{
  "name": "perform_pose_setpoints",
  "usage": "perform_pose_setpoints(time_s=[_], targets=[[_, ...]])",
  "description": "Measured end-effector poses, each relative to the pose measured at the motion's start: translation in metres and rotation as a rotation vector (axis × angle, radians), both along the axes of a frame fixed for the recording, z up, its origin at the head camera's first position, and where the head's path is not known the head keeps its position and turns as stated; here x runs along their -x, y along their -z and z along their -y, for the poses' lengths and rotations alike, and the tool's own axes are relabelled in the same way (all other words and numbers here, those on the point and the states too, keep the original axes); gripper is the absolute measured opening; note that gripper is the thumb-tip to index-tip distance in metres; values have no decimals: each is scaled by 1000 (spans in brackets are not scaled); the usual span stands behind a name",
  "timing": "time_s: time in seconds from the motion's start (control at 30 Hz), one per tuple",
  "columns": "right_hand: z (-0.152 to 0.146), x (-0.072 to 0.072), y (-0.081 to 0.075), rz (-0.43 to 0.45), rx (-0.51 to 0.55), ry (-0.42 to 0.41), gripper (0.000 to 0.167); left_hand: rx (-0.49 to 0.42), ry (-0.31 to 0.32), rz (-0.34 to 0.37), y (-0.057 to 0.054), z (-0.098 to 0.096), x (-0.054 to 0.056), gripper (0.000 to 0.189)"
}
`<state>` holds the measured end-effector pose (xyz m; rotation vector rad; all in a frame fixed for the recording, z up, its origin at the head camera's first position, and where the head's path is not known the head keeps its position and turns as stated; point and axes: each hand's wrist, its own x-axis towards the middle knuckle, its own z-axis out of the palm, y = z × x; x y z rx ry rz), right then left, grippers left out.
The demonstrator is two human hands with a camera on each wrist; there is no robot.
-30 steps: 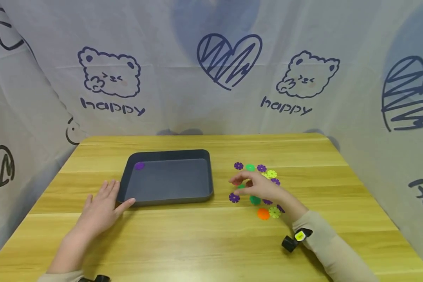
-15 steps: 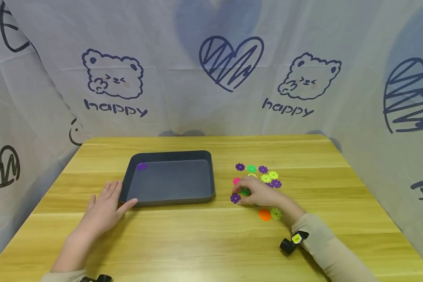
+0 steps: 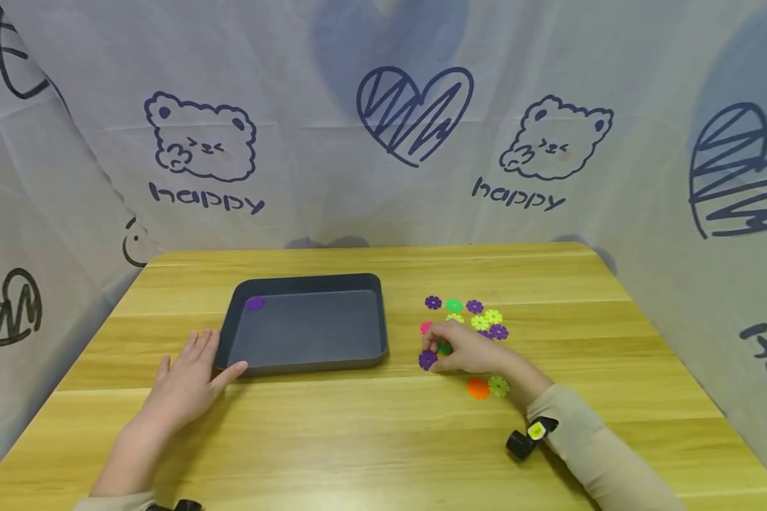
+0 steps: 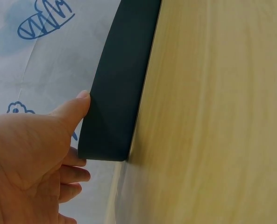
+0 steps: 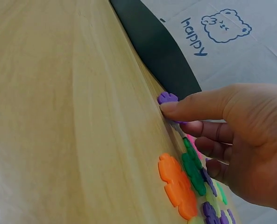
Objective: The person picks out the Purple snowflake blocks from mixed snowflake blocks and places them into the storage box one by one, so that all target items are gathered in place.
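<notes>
On the table (image 3: 332, 440), the tray (image 3: 319, 367) is set left of centre, with a lone disc (image 3: 256, 304) placed in its far left corner and its near left corner touched by the left hand (image 3: 182, 387). To the tray's right, loose discs (image 3: 498, 331) are spread, partly covered by the right hand (image 3: 465, 348), by which a leftmost disc (image 3: 427, 360) is pinched. Behind the table, a cloth (image 3: 319, 177) is hung.

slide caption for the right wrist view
Right hand pinches a purple disc near an orange disc on a wooden table.
</notes>
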<state>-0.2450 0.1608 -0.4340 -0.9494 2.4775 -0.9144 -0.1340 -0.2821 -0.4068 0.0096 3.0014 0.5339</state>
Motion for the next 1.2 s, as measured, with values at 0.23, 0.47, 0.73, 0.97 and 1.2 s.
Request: perform_pose_setpoints(time_s=[0.23, 0.47, 0.73, 0.97, 1.2], targets=[[-2, 4, 1, 26, 94, 12, 13, 0, 2, -6, 1, -1, 0, 97], [-2, 9, -2, 134, 219, 36, 14, 1, 3, -17, 2, -1, 1, 97], [14, 11, -18, 225, 337, 83, 18, 1, 0, -11, 3, 0, 0, 97], [51, 15, -29, 193, 400, 77, 17, 2, 1, -13, 3, 0, -1, 97], [100, 18, -38, 156, 455, 48, 15, 7, 0, -22, 4, 0, -1, 97]])
